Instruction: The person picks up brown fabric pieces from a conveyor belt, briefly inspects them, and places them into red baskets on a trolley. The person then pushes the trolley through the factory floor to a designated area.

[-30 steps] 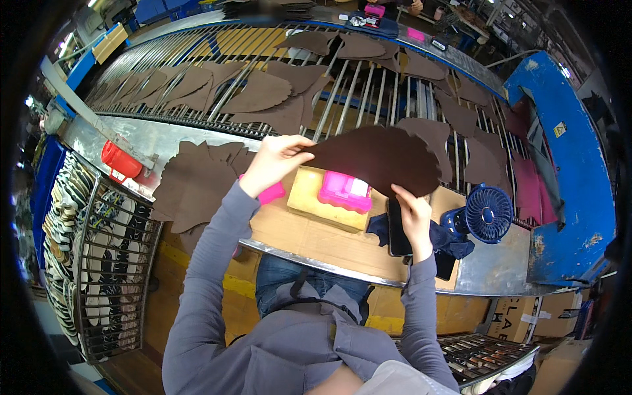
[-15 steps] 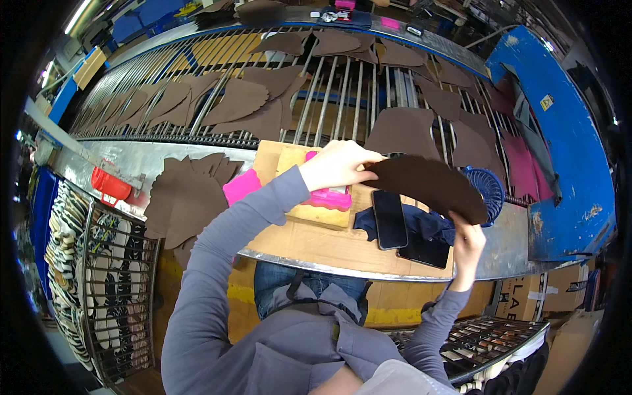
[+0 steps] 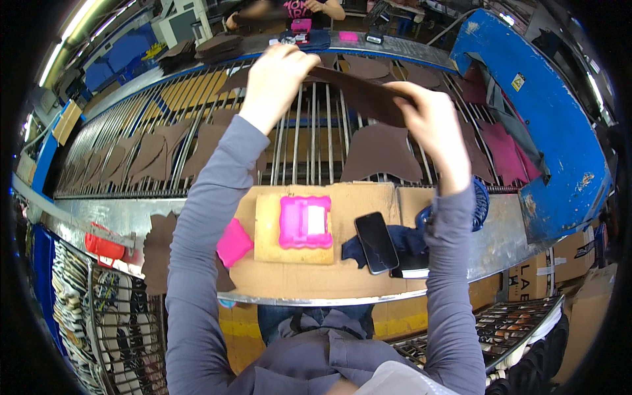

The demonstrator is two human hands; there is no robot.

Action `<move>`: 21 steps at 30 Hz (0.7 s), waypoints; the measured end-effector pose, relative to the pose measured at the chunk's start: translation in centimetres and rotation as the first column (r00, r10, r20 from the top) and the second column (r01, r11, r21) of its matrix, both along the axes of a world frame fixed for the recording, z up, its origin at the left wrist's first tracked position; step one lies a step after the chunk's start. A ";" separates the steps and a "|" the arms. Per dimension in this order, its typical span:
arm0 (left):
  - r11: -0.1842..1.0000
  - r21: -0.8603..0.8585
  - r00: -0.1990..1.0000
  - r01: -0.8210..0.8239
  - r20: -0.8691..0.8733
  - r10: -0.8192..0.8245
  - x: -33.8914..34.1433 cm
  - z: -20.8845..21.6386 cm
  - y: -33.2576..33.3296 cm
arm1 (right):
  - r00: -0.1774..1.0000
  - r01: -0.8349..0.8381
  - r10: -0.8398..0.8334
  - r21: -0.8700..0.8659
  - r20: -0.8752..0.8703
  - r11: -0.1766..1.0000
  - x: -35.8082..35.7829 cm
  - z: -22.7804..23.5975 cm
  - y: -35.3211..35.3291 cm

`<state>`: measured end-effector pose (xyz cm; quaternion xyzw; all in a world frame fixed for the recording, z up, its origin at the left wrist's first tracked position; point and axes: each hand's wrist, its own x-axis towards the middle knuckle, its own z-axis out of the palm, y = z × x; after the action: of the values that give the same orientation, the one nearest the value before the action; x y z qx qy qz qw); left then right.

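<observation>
My left hand (image 3: 282, 82) grips the left end of a dark brown, flexible cut piece (image 3: 362, 95), perhaps leather. At its right end my right hand (image 3: 433, 128) closes around the edge, thumb underneath. The piece is stretched between both hands above a slatted bed of metal rods (image 3: 309, 135), tilted so that mostly one face shows. Below it on the rods lies a larger flat brown piece (image 3: 382, 155). Other brown pieces (image 3: 155, 155) overlap in a row to the left. Under my left forearm, a pile of brown pieces (image 3: 158, 253) is partly hidden.
On cardboard (image 3: 296, 283) at the near edge lie a yellowish board (image 3: 266, 240) with a pink scalloped block (image 3: 305, 227), a phone (image 3: 376, 242) and dark blue cloth (image 3: 408, 238). A blue fan (image 3: 482, 204) and blue machine housing (image 3: 559, 145) stand right. Across, another person's hand (image 3: 316, 5) shows.
Both my hands have moved forward and up, carrying the brown piece from over the cardboard to above the rods. The pink block is now uncovered, and another person has come into view across.
</observation>
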<state>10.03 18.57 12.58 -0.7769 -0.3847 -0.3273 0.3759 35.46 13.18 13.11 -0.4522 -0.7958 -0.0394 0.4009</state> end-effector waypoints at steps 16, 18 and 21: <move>0.509 -0.854 0.089 -0.113 0.501 0.861 -29.9 -28.9 -26.9 | -0.514 -0.386 -0.539 -0.381 -0.668 0.840 2.6 -32.2 19.8; 0.487 -0.873 -0.004 -0.020 0.488 0.873 -27.5 -29.1 -28.5 | -0.588 -0.335 -0.540 -0.426 -0.603 0.840 2.6 -32.9 19.9; 0.475 -0.862 0.081 -0.177 0.468 0.880 -27.0 -31.1 -29.6 | -0.603 -0.363 -0.524 -0.377 -0.602 0.852 3.1 -33.7 20.5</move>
<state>-16.99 -11.05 -18.53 -0.3017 -0.8757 -0.3681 -0.0809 38.58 33.63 -20.62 -0.3885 0.1019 0.5423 0.7380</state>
